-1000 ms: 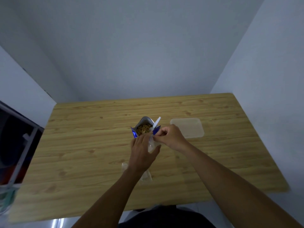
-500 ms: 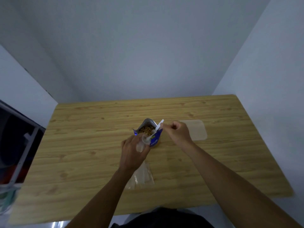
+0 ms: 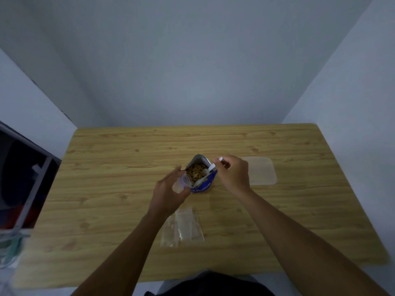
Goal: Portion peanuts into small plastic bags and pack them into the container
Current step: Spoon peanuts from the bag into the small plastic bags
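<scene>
An open blue peanut bag [image 3: 202,184] stands mid-table with brown peanuts [image 3: 196,170] showing inside. My left hand [image 3: 168,193] holds a small clear plastic bag [image 3: 182,182] with its mouth open, just left of the peanut bag. My right hand [image 3: 233,173] pinches the handle of a white plastic spoon [image 3: 210,168] whose bowl dips into the peanuts. A clear flat container [image 3: 261,170] lies on the table right of my right hand, partly hidden by it.
A pile of empty clear bags [image 3: 183,226] lies flat on the wooden table [image 3: 106,189] near its front edge, under my left forearm. White walls close in behind and at the right. A dark shelf frame [image 3: 27,189] stands at the left.
My left hand moved left and lifted a small bag, opening its mouth beside the peanut bag. My right hand shifted right and lowered the spoon into the peanuts.
</scene>
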{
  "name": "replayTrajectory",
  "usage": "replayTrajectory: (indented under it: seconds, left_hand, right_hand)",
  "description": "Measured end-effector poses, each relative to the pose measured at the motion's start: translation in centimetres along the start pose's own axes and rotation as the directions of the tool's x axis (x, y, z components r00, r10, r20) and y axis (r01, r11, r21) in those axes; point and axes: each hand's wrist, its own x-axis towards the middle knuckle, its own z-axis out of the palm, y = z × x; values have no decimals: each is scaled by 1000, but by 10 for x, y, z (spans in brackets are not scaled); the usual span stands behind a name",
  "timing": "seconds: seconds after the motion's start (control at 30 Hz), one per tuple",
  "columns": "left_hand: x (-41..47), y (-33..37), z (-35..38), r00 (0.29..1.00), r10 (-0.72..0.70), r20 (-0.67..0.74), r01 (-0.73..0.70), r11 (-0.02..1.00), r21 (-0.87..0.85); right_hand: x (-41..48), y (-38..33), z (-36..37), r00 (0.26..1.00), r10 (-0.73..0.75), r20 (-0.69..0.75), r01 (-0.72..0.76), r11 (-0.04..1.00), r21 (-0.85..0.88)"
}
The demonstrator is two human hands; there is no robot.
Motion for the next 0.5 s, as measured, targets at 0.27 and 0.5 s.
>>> replayTrajectory:
  seconds: [0.27,0.5]
  left_hand:
    - [0,2,-5,1000,20,16,-19,999,-50]
    - [0,3,-6,1000,24,15,-23,998,-58]
  right_hand:
    - [-1,0,4,1000,28,9,-29,999,44]
    - [-2,-2,4,997,48,56,-51,998,47]
